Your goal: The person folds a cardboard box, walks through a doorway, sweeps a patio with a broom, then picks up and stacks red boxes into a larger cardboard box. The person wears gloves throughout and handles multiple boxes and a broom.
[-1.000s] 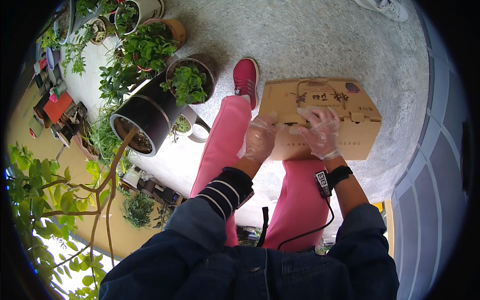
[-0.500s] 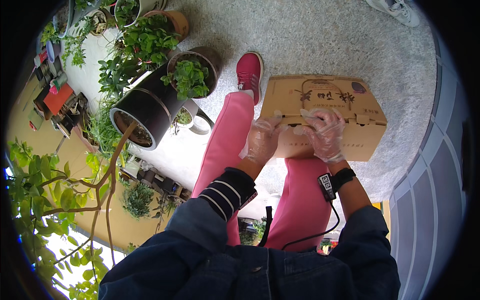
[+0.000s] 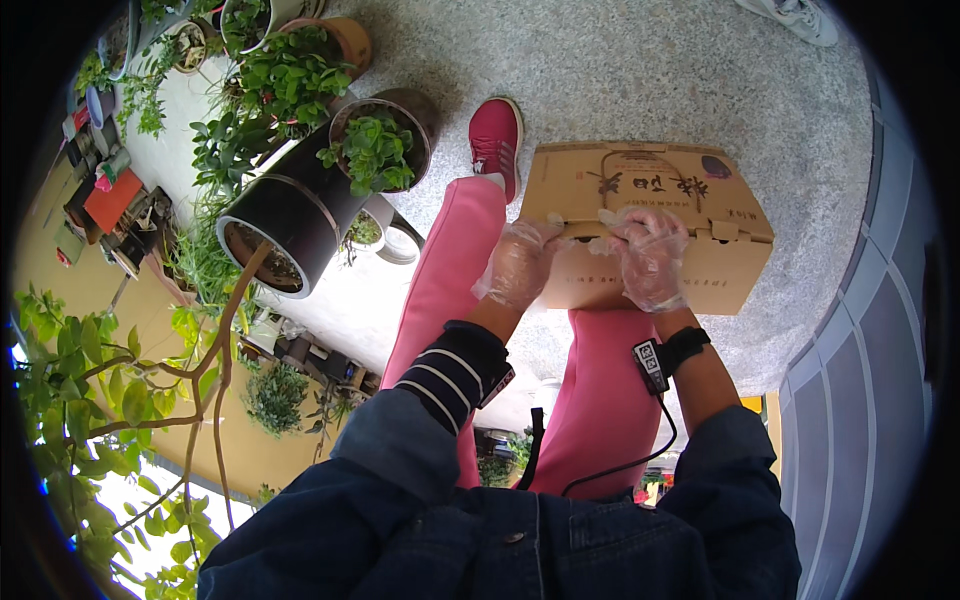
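A brown cardboard box [image 3: 570,180] with a carrying cord on its top and dark printing rests on the ground before me, against my right knee. Both hands wear clear plastic gloves. At the left end of the lid's near edge, my left hand [image 3: 520,264] is closed, its thumb and fingers pinching the edge. Further right along that edge, my right hand [image 3: 652,262] is curled with its fingertips on the lid's rim. The lid lies down over the box; a thin dark gap shows along its near edge between my hands. What is inside stays hidden.
Potted plants stand to the left, among them a tall black pot [image 3: 300,215] lying at a slant in view and a round pot [image 3: 425,135]. My pink shoe [image 3: 495,140] is beside the box. Another person's pale shoe [image 3: 795,18] shows at the top right. Grey panels [image 3: 850,450] line the right.
My right hand's fingers have curled in more tightly at the lid's edge. The left hand stays at its end of the lid. The view has shifted slightly.
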Demonstrator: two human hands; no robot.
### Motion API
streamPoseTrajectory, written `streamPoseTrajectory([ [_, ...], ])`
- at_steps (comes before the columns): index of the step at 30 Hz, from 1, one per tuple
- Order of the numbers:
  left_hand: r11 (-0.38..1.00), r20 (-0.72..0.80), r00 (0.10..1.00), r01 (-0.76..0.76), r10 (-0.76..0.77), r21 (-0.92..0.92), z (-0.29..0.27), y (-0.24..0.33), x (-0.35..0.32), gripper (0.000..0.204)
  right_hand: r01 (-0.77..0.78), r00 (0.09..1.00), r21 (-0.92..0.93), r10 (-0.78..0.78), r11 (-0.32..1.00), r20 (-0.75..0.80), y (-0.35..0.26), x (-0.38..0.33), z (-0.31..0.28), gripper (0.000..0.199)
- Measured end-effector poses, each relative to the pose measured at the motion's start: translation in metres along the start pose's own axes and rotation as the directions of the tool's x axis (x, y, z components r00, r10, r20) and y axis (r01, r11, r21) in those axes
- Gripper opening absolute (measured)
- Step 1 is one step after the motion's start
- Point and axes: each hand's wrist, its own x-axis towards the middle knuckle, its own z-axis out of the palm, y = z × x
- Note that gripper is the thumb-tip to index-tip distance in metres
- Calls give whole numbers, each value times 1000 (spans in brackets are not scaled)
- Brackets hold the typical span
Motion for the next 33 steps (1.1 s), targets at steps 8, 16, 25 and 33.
streamPoseTrajectory([
  [8, 991, 94, 995, 12, -25, 133, 4, -4, -1, 23, -26, 1000, -7, 26, 1000, 15, -1, 0, 3, 15],
  [16, 997, 201, 979, -30, 15, 70, -7, -2, 7, 24, -29, 998, 49, 26, 998, 63, 4, -5, 3, 22],
  [25, 993, 219, 973, -87, 69, 74, -2, -5, 6, 9, -160, 986, 295, 164, 942, 14, 5, -3, 1, 23],
  [33, 998, 102, 993, -59, 58, 13, 6, -10, -3, 7, -166, 974, 171, 135, 971, 182, -3, 10, -11, 36],
])
